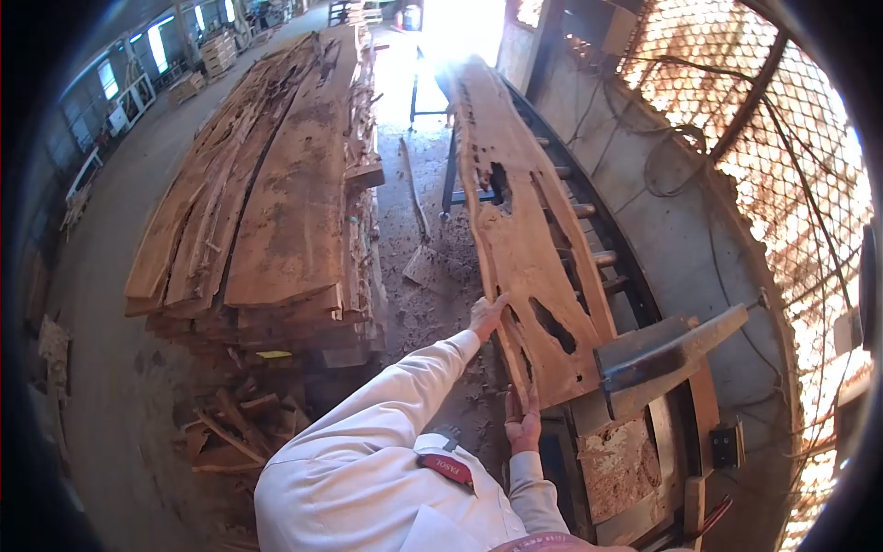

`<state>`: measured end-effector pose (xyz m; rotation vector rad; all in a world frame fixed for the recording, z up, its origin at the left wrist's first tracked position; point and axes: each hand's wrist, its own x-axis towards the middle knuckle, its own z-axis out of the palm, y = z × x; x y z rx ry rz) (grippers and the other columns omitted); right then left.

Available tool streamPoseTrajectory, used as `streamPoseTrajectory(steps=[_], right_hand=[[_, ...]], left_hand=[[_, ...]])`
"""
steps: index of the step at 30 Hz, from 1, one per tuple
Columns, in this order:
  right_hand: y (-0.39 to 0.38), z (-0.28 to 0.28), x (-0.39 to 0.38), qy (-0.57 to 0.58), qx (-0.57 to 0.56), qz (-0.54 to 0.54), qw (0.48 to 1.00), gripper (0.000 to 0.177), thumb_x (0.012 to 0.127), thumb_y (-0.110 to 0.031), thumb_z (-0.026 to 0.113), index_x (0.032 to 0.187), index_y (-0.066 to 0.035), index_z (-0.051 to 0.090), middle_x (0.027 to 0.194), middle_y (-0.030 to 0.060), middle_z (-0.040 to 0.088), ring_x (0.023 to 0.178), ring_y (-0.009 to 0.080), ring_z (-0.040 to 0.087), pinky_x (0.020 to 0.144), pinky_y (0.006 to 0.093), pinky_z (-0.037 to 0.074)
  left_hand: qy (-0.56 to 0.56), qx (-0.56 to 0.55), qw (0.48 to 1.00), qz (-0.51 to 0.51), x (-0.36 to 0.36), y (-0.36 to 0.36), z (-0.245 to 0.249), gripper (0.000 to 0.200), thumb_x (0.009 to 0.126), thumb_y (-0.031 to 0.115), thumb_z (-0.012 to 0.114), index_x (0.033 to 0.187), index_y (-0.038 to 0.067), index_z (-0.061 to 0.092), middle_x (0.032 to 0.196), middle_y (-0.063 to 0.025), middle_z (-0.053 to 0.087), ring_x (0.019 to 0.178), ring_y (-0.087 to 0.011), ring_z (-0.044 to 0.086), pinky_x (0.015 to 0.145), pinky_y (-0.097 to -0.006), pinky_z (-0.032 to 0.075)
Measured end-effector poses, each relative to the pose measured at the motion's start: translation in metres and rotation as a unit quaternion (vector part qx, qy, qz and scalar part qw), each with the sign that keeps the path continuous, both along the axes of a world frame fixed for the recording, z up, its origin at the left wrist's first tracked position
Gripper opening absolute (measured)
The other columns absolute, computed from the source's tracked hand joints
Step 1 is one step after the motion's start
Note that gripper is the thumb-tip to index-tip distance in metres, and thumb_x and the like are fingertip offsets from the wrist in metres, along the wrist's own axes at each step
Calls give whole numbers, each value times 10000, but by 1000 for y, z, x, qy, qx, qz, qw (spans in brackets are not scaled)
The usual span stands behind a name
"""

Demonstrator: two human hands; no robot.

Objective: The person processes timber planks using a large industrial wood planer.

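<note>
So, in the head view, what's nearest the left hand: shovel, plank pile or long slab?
1. Long slab: the left hand touches its edge.
2. Shovel: on the floor, just left.
3. Plank pile: farther left.

Blown-out glare from doorway (457,28) at top; strong fisheye distortion, dark vignette at edges; centre sharp.

The left hand (487,316) lies flat, right hand (522,423) curled.
</note>
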<state>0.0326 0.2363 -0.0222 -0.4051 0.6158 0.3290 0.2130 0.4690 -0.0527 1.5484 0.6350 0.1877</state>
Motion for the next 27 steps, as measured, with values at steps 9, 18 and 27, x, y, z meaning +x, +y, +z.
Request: streamPoseTrajectory(steps=[9,18,27], right_hand=[[-11,16,-56,24,30,-20,999,381,964,-112,730,1304,6,605,1268,199,676,1161,402,672,1037,485,584],[-122,15,-141,43,-116,-61,990,392,932,-189,767,1257,-11,640,1230,172,697,1119,366,693,1002,467,601],[-254,28,-223,35,-187,-153,970,392,943,-303,758,1237,-59,669,1189,125,724,1013,347,732,902,433,636]], left_hand=[[-60,-141,987,-52,-62,-8,24,509,965,441,724,1150,-34,712,998,-72,738,847,-180,693,736,-333,538],[-7,-193,972,-133,-145,-113,31,485,1005,372,690,1297,-12,648,1172,-64,714,1038,-169,668,908,-326,513],[41,-282,919,-274,-239,-232,80,396,1018,271,674,1305,3,621,1238,-69,677,1066,-193,678,897,-367,596]])
